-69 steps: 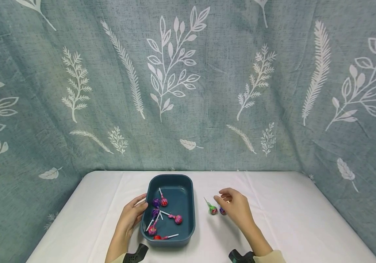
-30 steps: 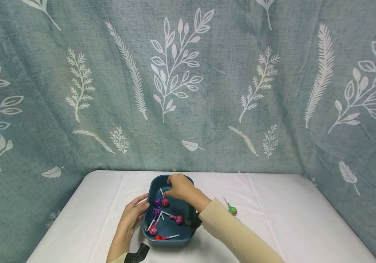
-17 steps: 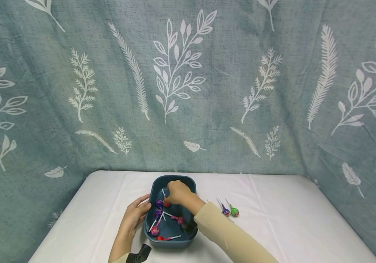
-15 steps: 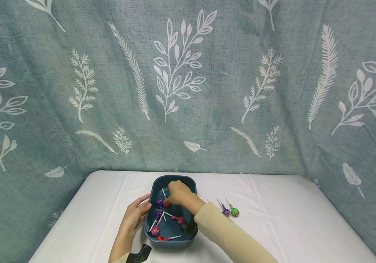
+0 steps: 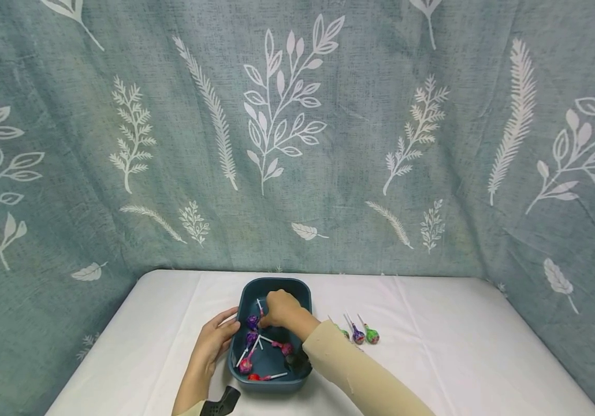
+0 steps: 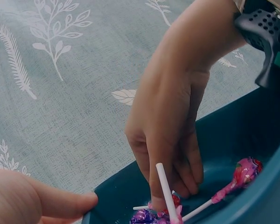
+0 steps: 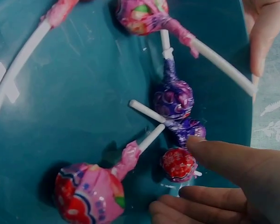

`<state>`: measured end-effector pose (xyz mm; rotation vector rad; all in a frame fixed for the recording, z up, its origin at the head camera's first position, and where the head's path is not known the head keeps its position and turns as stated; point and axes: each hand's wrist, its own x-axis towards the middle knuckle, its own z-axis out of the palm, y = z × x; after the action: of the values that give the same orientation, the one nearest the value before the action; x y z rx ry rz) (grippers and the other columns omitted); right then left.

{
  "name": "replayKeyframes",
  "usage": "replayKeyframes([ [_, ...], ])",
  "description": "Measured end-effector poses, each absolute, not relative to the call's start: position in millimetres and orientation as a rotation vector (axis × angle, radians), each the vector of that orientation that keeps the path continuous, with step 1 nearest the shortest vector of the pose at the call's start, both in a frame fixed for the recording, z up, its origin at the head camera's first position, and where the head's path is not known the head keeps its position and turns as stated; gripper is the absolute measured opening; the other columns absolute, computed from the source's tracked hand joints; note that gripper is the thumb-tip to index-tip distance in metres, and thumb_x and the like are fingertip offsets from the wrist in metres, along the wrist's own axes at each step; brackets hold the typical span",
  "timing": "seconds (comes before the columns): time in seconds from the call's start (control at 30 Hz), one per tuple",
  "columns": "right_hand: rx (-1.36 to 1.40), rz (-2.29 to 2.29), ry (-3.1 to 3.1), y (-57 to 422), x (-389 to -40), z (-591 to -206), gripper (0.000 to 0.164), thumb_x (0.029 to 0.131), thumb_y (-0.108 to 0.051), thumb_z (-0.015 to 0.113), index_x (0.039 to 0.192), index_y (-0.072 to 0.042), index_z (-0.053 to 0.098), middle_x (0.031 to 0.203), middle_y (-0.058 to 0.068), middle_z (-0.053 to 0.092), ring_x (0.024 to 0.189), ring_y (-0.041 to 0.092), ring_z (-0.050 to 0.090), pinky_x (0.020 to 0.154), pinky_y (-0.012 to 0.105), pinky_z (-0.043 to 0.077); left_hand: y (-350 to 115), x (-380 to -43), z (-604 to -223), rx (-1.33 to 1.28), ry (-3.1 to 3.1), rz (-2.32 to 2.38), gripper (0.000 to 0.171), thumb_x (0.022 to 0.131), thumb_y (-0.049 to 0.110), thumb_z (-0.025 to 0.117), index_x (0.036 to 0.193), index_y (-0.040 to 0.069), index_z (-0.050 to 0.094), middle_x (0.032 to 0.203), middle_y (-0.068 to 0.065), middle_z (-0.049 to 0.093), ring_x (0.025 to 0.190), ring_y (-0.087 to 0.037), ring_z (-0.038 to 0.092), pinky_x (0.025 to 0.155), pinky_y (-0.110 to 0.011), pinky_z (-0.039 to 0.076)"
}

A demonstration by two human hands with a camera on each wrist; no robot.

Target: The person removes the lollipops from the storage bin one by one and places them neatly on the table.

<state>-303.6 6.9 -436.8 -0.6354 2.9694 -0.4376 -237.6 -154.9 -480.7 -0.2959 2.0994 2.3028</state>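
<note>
Your right hand (image 5: 284, 308) had moved leftward into the box (image 5: 271, 386). Your left hand (image 5: 214, 339) rested loose fingers against its left wall; the red lollipop (image 7: 178, 164) lay between your right hand's spread thumb and fingers, apparently within grasp, contact unclear; three lollipops (image 5: 358, 337) lay outside.
</note>
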Motion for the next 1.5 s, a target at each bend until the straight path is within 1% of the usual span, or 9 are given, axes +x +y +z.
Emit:
replayKeyframes([
  [0.1,-0.621,-0.432,2.985,7,-303,-439,0.033,0.073,-0.03,0.085,0.063,-0.007,0.064,0.054,-0.002,0.053,0.05,0.011,0.044,0.049,0.027,0.042,-154,-237,-482,-0.298,2.089,2.307,0.045,0.093,0.003,0.059,0.136,-0.005,0.049,0.132,-0.029,0.052,0.104,-0.03,0.064,0.087,-0.04,0.052],
  [0.3,-0.595,-0.437,3.001,8,-304,-443,0.033,0.075,-0.028,0.084,0.055,-0.012,0.064,0.051,-0.005,0.054,0.048,0.01,0.046,0.047,0.027,0.042,-153,-236,-482,-0.292,2.077,2.312,0.045,0.093,0.004,0.059,0.136,-0.006,0.049,0.132,-0.029,0.052,0.102,-0.027,0.065,0.087,-0.04,0.052],
  [0.47,-0.589,-0.517,2.984,9,-304,-446,0.033,0.076,-0.024,0.084,0.054,-0.011,0.063,0.048,-0.005,0.053,0.047,0.01,0.047,0.047,0.026,0.041,-154,-236,-481,-0.294,2.088,2.302,0.045,0.093,0.004,0.059,0.136,-0.005,0.049,0.133,-0.03,0.051,0.103,-0.029,0.065,0.088,-0.041,0.052],
  [0.7,-0.59,-0.683,2.97,12,-305,-447,0.03,0.074,-0.016,0.084,0.052,-0.01,0.064,0.047,-0.006,0.054,0.046,0.008,0.046,0.045,0.023,0.04,-153,-237,-482,-0.287,2.084,2.299,0.044,0.093,0.004,0.057,0.136,-0.006,0.049,0.133,-0.03,0.051,0.103,-0.028,0.065,0.088,-0.041,0.052],
  [0.9,-0.615,-0.794,2.93,14,-304,-444,0.024,0.074,-0.012,0.082,0.056,-0.008,0.067,0.051,-0.005,0.056,0.048,0.009,0.047,0.044,0.023,0.04,-155,-237,-482,-0.275,2.071,2.306,0.045,0.094,0.003,0.056,0.137,-0.007,0.047,0.134,-0.03,0.05,0.101,-0.026,0.066,0.087,-0.04,0.052],
  [1.1,-0.612,-0.807,2.964,17,-301,-441,0.017,0.072,-0.012,0.083,0.071,-0.009,0.067,0.07,0.001,0.062,0.058,0.012,0.049,0.052,0.026,0.044,-156,-237,-481,-0.283,2.078,2.31,0.045,0.094,0.003,0.057,0.137,-0.007,0.047,0.133,-0.029,0.051,0.098,-0.024,0.067,0.085,-0.038,0.053],
  [1.2,-0.606,-0.804,2.962,18,-298,-440,0.016,0.071,-0.013,0.085,0.071,-0.012,0.069,0.075,0.003,0.064,0.06,0.012,0.049,0.053,0.027,0.045,-156,-236,-479,-0.289,2.086,2.309,0.045,0.093,0.003,0.058,0.136,-0.006,0.048,0.132,-0.029,0.052,0.097,-0.024,0.067,0.084,-0.037,0.053],
  [1.33,-0.62,-0.832,2.949,22,-294,-436,0.018,0.069,-0.013,0.087,0.069,-0.013,0.069,0.071,0.001,0.063,0.059,0.011,0.05,0.052,0.026,0.044,-155,-236,-478,-0.299,2.093,2.309,0.044,0.093,0.003,0.058,0.135,-0.006,0.05,0.131,-0.028,0.053,0.098,-0.024,0.067,0.084,-0.037,0.053],
  [1.5,-0.646,-0.915,2.903,30,-288,-427,0.018,0.068,-0.011,0.087,0.075,-0.01,0.07,0.065,-0.004,0.06,0.058,0.01,0.052,0.053,0.026,0.046,-155,-236,-480,-0.308,2.102,2.306,0.043,0.093,0.003,0.058,0.135,-0.005,0.05,0.13,-0.028,0.054,0.098,-0.025,0.067,0.084,-0.036,0.053],
])
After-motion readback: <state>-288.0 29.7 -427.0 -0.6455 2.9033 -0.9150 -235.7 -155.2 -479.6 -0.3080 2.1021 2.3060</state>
